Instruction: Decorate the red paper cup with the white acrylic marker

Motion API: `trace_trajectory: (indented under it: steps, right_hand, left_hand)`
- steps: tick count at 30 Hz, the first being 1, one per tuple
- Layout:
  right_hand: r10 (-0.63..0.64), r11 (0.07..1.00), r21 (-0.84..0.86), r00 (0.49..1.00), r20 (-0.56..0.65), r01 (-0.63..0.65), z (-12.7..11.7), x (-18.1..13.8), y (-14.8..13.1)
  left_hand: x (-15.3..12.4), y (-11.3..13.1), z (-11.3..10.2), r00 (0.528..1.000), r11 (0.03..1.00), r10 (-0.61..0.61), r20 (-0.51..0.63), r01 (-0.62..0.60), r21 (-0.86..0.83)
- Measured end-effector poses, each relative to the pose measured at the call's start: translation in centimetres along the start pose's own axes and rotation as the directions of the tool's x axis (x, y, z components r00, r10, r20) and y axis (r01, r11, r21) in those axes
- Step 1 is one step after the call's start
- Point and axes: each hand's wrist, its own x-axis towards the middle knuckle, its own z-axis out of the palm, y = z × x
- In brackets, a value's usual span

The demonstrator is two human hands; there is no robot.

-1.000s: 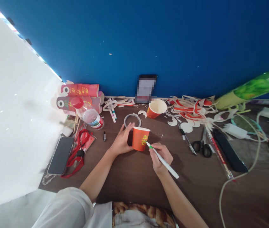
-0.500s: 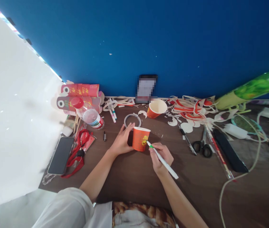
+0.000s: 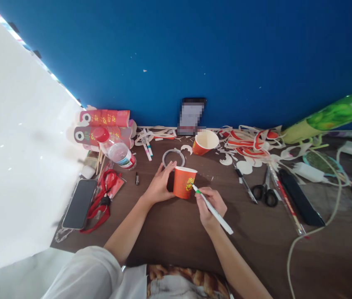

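An upright orange paper cup (image 3: 183, 182) with a gold print stands on the brown table (image 3: 169, 232). My left hand (image 3: 160, 185) wraps round its left side and steadies it. My right hand (image 3: 211, 206) is closed on a white marker (image 3: 213, 210) with a green tip, and the tip touches the cup's lower right wall. A second orange cup (image 3: 204, 142) lies tilted farther back.
Left: a dark phone (image 3: 79, 203), a red lanyard (image 3: 103, 199), a water bottle (image 3: 115, 148), red fish-shaped cup figures (image 3: 101, 124). Behind: tape ring (image 3: 173, 157), propped phone (image 3: 191, 116), paper scraps (image 3: 247, 143). Right: scissors (image 3: 265, 191), a craft knife (image 3: 245, 185), cables (image 3: 322, 207), green balloon (image 3: 331, 114).
The marker tip has shifted very slightly along the cup's wall; both hands and the cup stay where they were.
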Motion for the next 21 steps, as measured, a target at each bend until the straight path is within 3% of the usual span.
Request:
trace_trajectory:
  steps: [21]
  right_hand:
    - [0.057,0.996,-0.06,0.998,-0.041,-0.059,0.05,0.2,-0.14]
  left_hand:
    - [-0.08,-0.02,-0.07,1.0,1.0,0.005,0.005,-0.005,-0.003]
